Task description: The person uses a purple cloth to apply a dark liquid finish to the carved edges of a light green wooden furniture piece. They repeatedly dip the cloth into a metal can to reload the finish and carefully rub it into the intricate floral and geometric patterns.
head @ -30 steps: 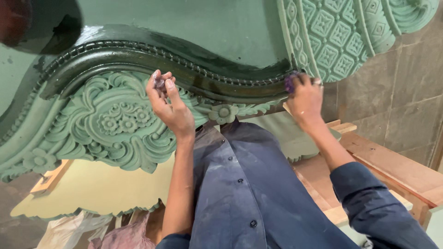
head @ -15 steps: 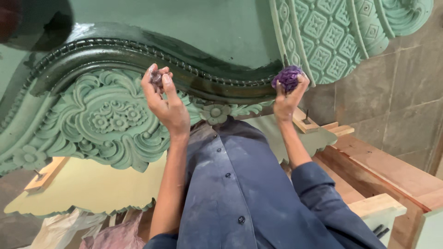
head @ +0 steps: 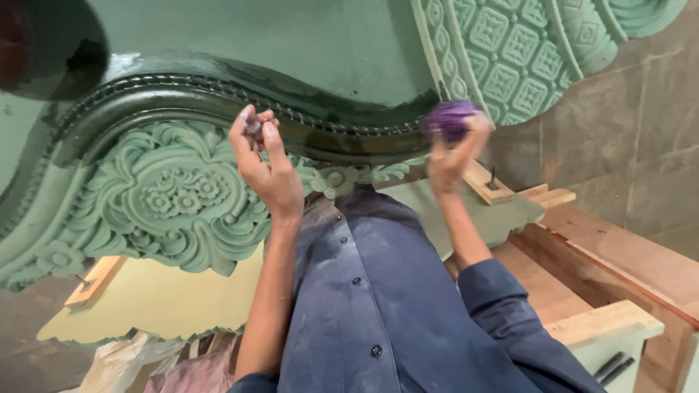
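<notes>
Far left: carved green panel (head: 156,193), floral relief, fills left and centre of frame. Dark glossy arched moulding (head: 218,98) with a beaded edge runs across above the relief, upper left to centre.

Centre-left: left hand (head: 262,160) raised, palm toward camera, fingertips (head: 251,120) bunched and pinching a small dark object (head: 253,129); too small to identify. Fingertips sit right at the lower edge of the dark moulding; contact with it can't be confirmed.

Centre bottom: blue buttoned shirt (head: 378,291), dusty, both forearms rising out of it.

Centre-right: right hand (head: 451,153) motion-blurred, fingers curled around a purple wad (head: 450,118), cloth or scrubber, can't say which. Wad is up at the right end of the dark moulding, just beside the lattice-carved green strip (head: 510,58) in the upper right.

Right: bare wooden frame pieces (head: 619,269) below the hand, grey tiled wall (head: 641,145) behind.
</notes>
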